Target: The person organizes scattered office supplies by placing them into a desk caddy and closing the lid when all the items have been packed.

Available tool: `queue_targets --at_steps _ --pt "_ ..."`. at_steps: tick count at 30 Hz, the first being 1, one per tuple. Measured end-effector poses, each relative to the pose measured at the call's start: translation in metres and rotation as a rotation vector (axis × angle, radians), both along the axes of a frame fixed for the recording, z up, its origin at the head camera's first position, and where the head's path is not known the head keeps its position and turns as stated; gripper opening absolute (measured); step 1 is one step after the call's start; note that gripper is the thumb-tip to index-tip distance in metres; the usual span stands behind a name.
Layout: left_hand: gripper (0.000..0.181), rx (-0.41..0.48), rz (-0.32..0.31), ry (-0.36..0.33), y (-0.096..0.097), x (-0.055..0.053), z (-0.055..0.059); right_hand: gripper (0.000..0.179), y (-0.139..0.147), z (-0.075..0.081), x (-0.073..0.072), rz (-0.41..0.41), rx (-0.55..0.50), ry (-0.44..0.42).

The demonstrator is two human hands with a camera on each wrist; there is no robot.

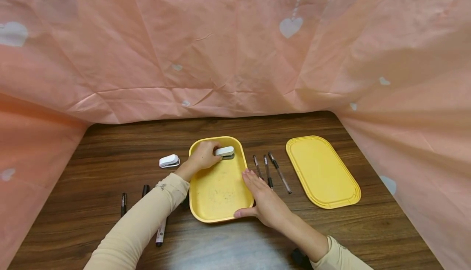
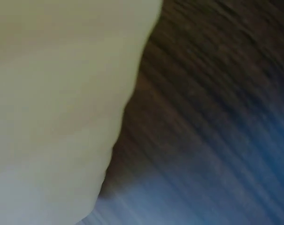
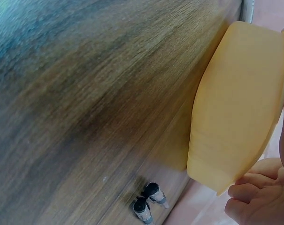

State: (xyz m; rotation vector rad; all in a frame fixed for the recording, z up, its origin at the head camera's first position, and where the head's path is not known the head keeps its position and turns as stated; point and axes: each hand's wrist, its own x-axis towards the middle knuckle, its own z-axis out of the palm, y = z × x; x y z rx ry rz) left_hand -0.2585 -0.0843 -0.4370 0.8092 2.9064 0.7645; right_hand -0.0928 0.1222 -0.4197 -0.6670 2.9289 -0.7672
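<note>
In the head view a yellow rectangular box (image 1: pixel 217 188) stands on the table, its inside facing up. My left hand (image 1: pixel 204 155) reaches over its left side and grips a small white stapler (image 1: pixel 225 151) at the far end of the box. My right hand (image 1: pixel 266 200) holds the near right corner of the box, thumb at the near rim and fingers along the right rim. The right wrist view shows the box's outer wall (image 3: pixel 240 98) with bent fingers (image 3: pixel 254 192) at its rim. Only a pale sleeve (image 2: pixel 52 108) and wood fill the left wrist view.
A second white stapler (image 1: pixel 169 161) lies left of the box. Several pens (image 1: pixel 279 172) lie to its right, beside a flat yellow lid (image 1: pixel 324 172). Dark-capped markers (image 1: pixel 160 233) lie near the left sleeve. Pink curtain (image 1: pixel 235 49) surrounds the wooden table.
</note>
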Motion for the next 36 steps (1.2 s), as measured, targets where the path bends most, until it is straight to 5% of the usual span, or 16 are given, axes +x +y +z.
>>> queue_targets --at_steps 21,36 --pt "0.032 0.106 -0.05 0.137 -0.006 0.009 0.048 0.106 0.0 0.003 -0.002 -0.014 0.009 -0.025" --pt "0.036 0.141 -0.03 0.149 -0.016 0.015 0.062 0.104 -0.002 0.002 0.0 -0.008 0.003 -0.024"
